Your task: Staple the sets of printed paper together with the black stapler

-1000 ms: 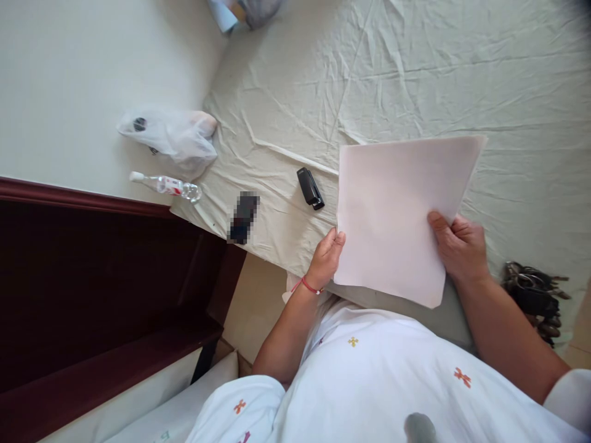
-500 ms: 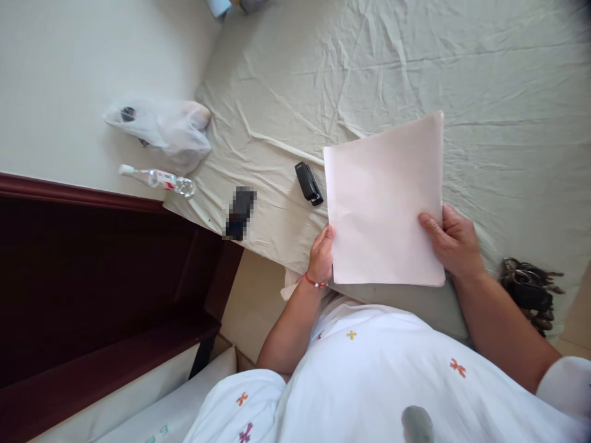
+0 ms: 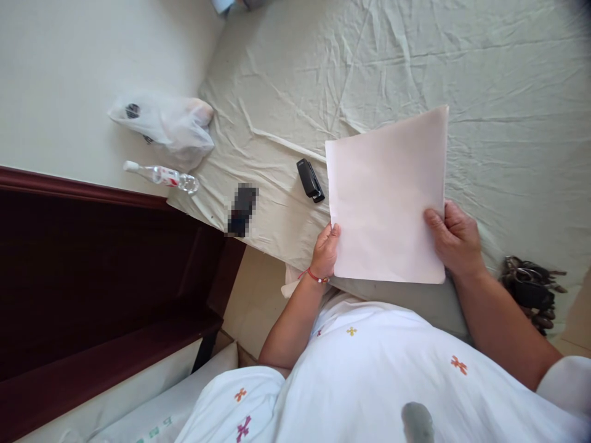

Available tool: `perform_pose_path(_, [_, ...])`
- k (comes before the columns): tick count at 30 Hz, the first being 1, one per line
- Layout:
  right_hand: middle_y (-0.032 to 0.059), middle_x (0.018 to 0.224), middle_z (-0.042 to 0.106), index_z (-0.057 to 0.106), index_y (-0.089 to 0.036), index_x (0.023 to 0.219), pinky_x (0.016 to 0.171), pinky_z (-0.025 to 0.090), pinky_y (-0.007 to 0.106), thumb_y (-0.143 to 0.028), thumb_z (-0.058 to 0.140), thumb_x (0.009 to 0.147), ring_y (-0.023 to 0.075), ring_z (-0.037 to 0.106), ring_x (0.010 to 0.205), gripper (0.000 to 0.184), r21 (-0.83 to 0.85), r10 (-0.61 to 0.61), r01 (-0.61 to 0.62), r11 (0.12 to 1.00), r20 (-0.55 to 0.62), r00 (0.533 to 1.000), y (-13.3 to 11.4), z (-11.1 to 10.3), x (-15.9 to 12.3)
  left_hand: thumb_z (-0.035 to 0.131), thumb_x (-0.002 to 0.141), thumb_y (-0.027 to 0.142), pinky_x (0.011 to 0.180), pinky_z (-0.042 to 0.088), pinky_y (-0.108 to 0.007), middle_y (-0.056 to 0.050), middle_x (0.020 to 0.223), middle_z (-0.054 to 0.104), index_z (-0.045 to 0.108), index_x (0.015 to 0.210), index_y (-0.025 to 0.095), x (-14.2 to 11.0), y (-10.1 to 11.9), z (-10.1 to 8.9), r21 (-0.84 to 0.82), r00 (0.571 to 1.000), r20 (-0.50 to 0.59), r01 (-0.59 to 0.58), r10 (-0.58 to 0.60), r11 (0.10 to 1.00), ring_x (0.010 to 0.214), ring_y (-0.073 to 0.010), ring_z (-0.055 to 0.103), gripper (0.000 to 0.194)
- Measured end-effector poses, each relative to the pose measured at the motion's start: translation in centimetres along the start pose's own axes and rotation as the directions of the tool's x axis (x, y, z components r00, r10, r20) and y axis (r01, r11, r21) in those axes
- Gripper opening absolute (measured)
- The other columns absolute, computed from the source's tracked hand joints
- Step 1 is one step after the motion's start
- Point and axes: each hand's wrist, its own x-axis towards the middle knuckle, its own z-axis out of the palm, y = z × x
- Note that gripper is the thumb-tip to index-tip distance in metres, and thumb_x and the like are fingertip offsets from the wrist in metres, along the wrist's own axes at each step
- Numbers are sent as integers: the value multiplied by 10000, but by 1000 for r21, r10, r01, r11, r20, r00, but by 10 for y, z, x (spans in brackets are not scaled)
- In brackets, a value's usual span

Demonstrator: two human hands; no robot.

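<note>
A stack of white paper [image 3: 385, 197] is held up in front of me, its broad face blank. My left hand [image 3: 325, 249], with a red bracelet at the wrist, grips the stack's lower left edge, thumb on the front. On the right edge, my right hand [image 3: 457, 237] pinches the stack, thumb on top and fingers hidden behind. Just left of the paper, a black stapler [image 3: 310, 180] lies on the sheet-covered bed [image 3: 277, 117].
A blurred-out dark object [image 3: 242, 210] lies near the bed's edge. Beyond it are a plastic bottle [image 3: 161, 176] and a white plastic bag [image 3: 173, 129] by the wall. A bunch of keys [image 3: 530, 289] rests at the right. Dark red wooden furniture [image 3: 101, 277] stands at the left.
The paper has risen very slightly, and my left thumb now lies further over its left edge. The whole view has shifted a little; the other things stay put.
</note>
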Motion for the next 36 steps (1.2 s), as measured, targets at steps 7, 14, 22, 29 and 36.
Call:
perform_pose_path(7, [-12,758,527,601,-259,845,595,374,295,-646,606,960,162,419,655,404,62,39,-37,997,-32,999,0,1,-3,642,889,700,1123,509,-373,-112,1268,750,740,1170,177,1,-10,-4,184,981,-25,-186,193,965,1228,-245,686,602])
perform_pose_path(14, [-19,681,406,470,-257,708,582,290,314,-699,543,983,158,343,633,527,-77,10,-14,997,-50,999,3,-2,-2,590,958,629,1104,501,-350,-107,1311,732,727,1222,182,0,-17,-9,208,982,-18,-178,186,962,1240,-232,672,537])
perform_pose_path(22, [-20,683,420,459,-233,713,608,306,325,-521,562,1038,143,348,643,447,-46,-49,45,998,-75,996,2,-3,-3,589,964,615,1129,498,-366,-99,1305,735,739,1209,192,-2,-23,-7,140,979,-13,-200,204,970,1249,-231,665,511])
perform_pose_path(29, [-19,714,445,552,-230,766,614,334,312,-522,592,1019,141,355,650,389,60,-15,18,998,-65,998,2,-2,-3,592,954,634,1077,521,-361,-87,1223,761,756,1139,198,-2,-26,-8,153,978,-34,-198,205,968,1180,-228,686,502])
perform_pose_path(36, [-13,709,446,543,-236,758,546,312,300,-578,642,967,138,340,618,412,115,92,-86,990,-47,995,-2,-2,-3,535,993,609,1023,523,-327,-89,1212,762,745,1157,190,-1,-25,-9,212,971,-4,-234,241,949,1157,-215,686,496])
